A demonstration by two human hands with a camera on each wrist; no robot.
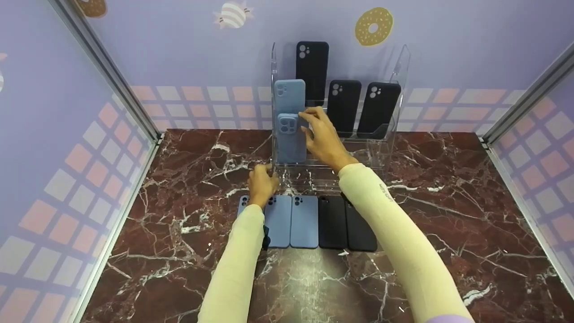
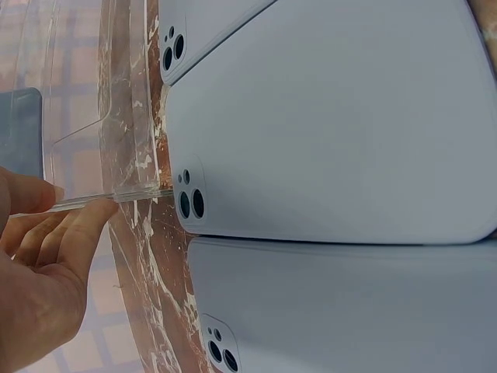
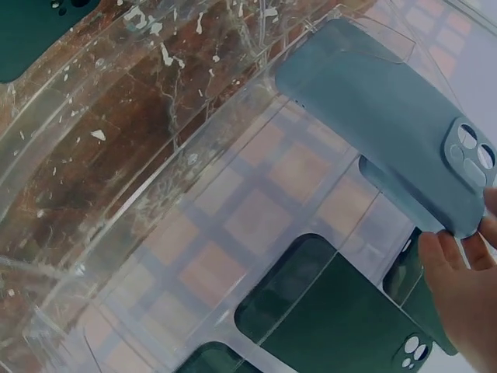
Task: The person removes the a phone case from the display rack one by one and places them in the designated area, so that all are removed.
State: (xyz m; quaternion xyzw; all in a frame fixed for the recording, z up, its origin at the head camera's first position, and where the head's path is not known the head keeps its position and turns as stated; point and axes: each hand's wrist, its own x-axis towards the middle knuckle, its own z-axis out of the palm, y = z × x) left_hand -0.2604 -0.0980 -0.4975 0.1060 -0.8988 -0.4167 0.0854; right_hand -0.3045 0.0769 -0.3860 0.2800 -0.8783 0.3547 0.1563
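A clear display stand [image 1: 332,168] holds phone cases on stepped tiers. My right hand [image 1: 325,141] pinches the top corner of a light blue phone case [image 1: 291,149] standing in the lowest tier at the left. In the right wrist view, the fingertips are at that blue case's [image 3: 373,116] camera end, and its other end sits behind the stand's clear front lip. My left hand [image 1: 262,183] grips the stand's lower left side, thumb and fingers on the clear edge in the left wrist view. Another blue case [image 1: 293,101] stands just behind the first.
Black cases stand in the tiers: one [image 1: 312,67] at the top left, two more [image 1: 344,107] to the right. On the marble-patterned table [image 1: 179,224], a row of blue cases [image 1: 305,222] and black cases [image 1: 332,224] lies before the stand. A patterned wall [image 1: 224,67] rises behind.
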